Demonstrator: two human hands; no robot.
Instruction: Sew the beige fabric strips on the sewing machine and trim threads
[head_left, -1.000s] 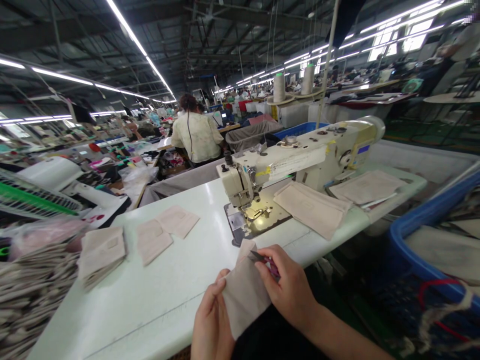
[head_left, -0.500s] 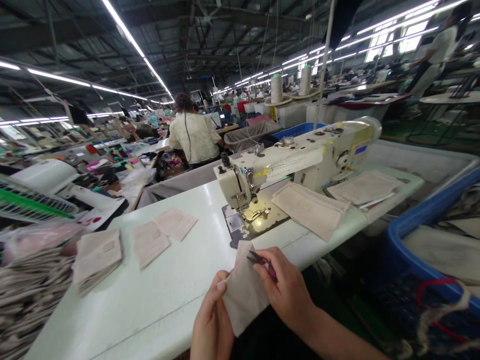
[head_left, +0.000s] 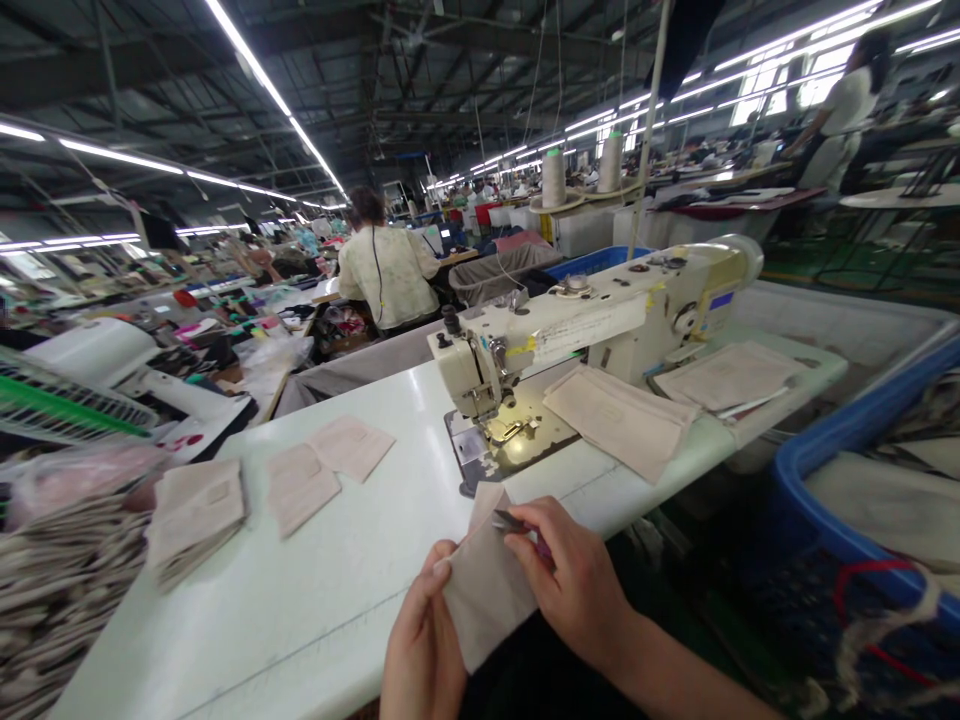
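Counted: one beige fabric piece [head_left: 487, 595] pinched in the left hand [head_left: 426, 635] and one pair of snips [head_left: 510, 521] gripped in the right hand [head_left: 570, 570], both over the near edge of the tabletop [head_left: 337, 580]; two loose pieces [head_left: 304, 485] and one stack [head_left: 193, 515] lie left. One sewing machine [head_left: 600, 325] stands beyond, two thread cones [head_left: 553, 180] behind it; right hand partly covers snips. Fabric's long axis runs roughly away from the person; snips point left.

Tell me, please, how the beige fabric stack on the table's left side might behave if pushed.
The stack might shear apart, as its layers show at the near edge and no tie is visible. It is probably floppy, since those layers look thin. It seems unlikely to roll, lying flat on the table.
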